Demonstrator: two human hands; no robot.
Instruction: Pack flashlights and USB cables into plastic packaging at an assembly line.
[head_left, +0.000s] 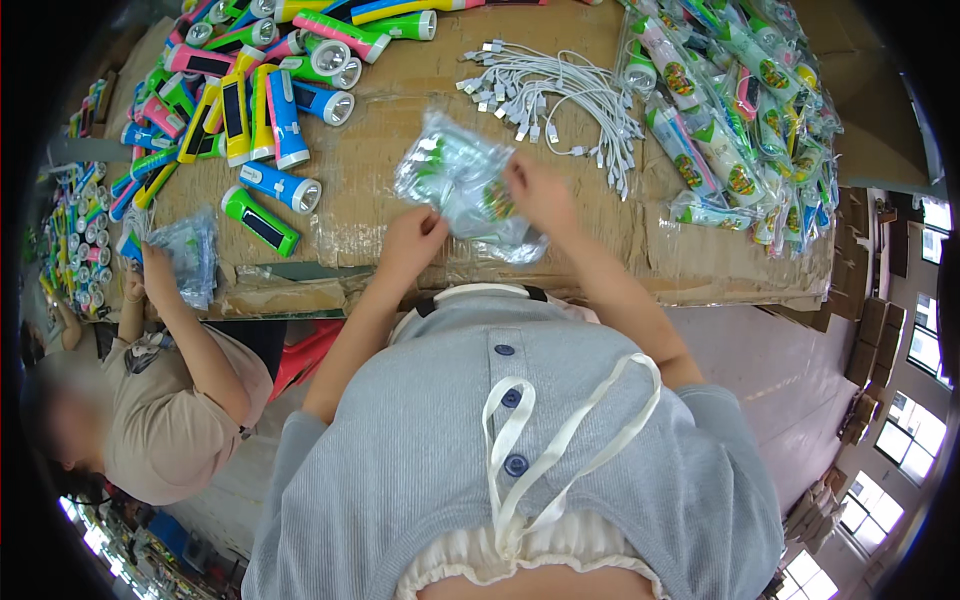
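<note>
A stack of clear plastic bags (455,185) with green print lies on the cardboard-covered table in front of me. My right hand (540,195) pinches the bags at their right side. At the lower left edge of the stack, my left hand (413,240) is closed, thumb against fingers, with a bag edge at its fingertips. Left of my hands lie a green flashlight (260,221) and a blue flashlight (281,187). Beyond the bags is a bundle of white charging cables (560,95).
Colourful flashlights (235,115) are heaped at the far left. Bagged flashlights (735,120) pile up at the right. A co-worker (175,400) at the left handles a flashlight beside another stack of plastic bags (188,252). The cardboard table edge (720,295) runs close to my body.
</note>
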